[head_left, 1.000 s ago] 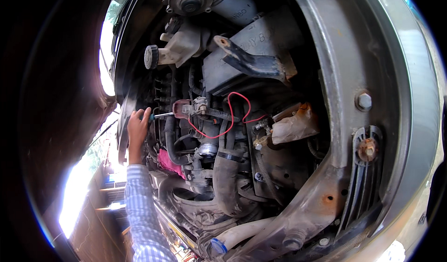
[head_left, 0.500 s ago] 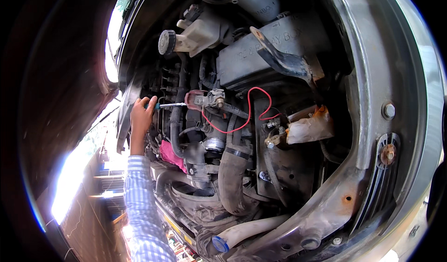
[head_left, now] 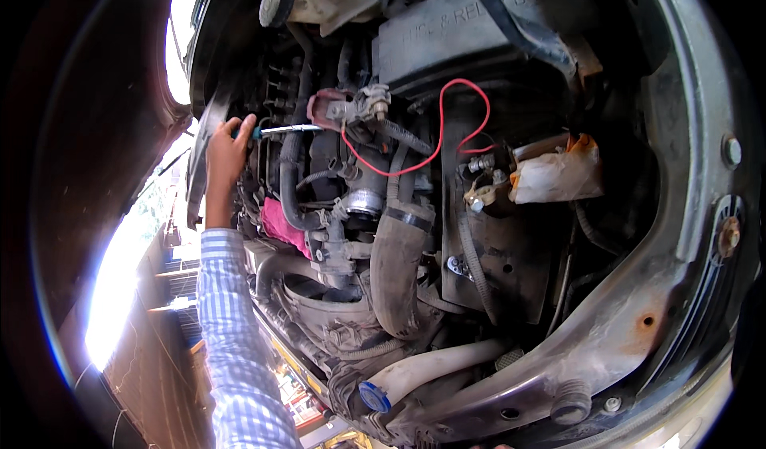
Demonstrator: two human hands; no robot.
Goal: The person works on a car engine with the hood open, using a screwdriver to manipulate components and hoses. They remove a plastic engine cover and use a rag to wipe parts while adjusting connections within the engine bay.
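My left hand (head_left: pixel 227 150), in a checked blue and white sleeve, is closed around the teal handle of a screwdriver (head_left: pixel 291 129). The shiny shaft points right, its far end beside the faded red cover (head_left: pixel 324 109) of a battery cable clamp (head_left: pixel 369 106). Whether the tip touches the cover, I cannot tell. From near the clamp a thin red wire (head_left: pixel 411 168) loops right to a second clamp (head_left: pixel 482 193) on the dark battery (head_left: pixel 499 289). Only what look like fingertips of my right hand (head_left: pixel 501 447) show at the bottom edge; its grip is hidden.
A fuse box (head_left: pixel 447 46) and a reservoir with a black cap (head_left: pixel 277 3) lie at the far side. A white-wrapped bundle (head_left: pixel 558 174) sits right of the second clamp. Nearer are a thick hose (head_left: pixel 399 289), a pink cloth (head_left: pixel 285 225) and a blue-capped filler neck (head_left: pixel 431 377).
The view has shifted, so the engine bay sits higher in the picture. My left hand still holds the screwdriver near the red cover. Fingertips have appeared at the bottom edge.
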